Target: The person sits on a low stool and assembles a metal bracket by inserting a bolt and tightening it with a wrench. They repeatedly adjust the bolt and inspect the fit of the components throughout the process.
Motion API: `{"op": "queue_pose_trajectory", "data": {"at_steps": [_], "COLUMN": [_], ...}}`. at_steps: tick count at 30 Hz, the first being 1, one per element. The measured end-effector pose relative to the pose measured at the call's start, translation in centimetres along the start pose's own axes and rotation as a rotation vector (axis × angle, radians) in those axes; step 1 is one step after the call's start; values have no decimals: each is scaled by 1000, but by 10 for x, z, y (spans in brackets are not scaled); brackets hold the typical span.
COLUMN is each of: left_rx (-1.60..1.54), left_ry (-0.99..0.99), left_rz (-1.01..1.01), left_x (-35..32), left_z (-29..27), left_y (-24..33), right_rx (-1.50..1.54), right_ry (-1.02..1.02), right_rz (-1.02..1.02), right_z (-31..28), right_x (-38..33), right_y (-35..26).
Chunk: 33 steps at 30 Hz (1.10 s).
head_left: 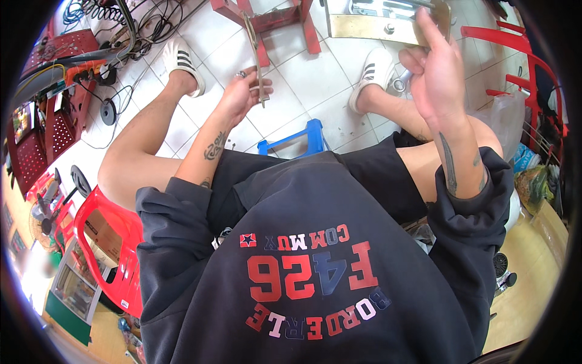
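Note:
My left hand (pixel 242 96) is closed around the lower end of a thin, curved metal strip (pixel 259 60), which rises away from me. A ring shows on one of its fingers. At the top right, my right hand (pixel 438 76) is raised with its index finger stretched out and its other visible fingers bent. The index finger overlaps the right end of a gold-coloured metal box (pixel 364 27) with a bolt on its near side and shiny parts inside. Whether that finger presses on it I cannot tell. The box is cut off by the upper edge.
A blue stool (pixel 314 136) stands between my legs on the tiled floor. Ahead is a red metal stand (pixel 276 21). A red plastic chair (pixel 130 242) is at my left, another red chair (pixel 533 54) at the right. Cables (pixel 160 30) lie far left.

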<state>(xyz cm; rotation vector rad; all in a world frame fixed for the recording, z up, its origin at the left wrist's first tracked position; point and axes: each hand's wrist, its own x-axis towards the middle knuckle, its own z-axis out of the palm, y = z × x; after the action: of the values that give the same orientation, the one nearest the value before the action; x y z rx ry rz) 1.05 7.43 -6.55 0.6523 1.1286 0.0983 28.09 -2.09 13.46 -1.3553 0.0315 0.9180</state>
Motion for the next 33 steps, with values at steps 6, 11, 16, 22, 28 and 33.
{"op": "queue_pose_trajectory", "data": {"at_steps": [6, 11, 16, 22, 28, 33], "left_rx": [58, 144, 55, -25, -56, -15], "left_ry": [79, 107, 151, 88, 69, 34], "left_rz": [20, 100, 88, 70, 36, 38], "left_x": [-28, -30, -28, -27, -36, -49], "left_z": [28, 25, 28, 28, 26, 24], "left_y": [19, 8, 6, 3, 9, 11], "right_rx": [-112, -98, -190, -257, -366, -503], "right_ry": [-189, -206, -204, -181, -183, -249], "right_rz": [35, 138, 95, 98, 234, 245], "right_z": [-29, -18, -7, 3, -12, -12], "right_x": [11, 10, 7, 22, 38, 34], "right_y": [20, 31, 53, 93, 126, 127]}}
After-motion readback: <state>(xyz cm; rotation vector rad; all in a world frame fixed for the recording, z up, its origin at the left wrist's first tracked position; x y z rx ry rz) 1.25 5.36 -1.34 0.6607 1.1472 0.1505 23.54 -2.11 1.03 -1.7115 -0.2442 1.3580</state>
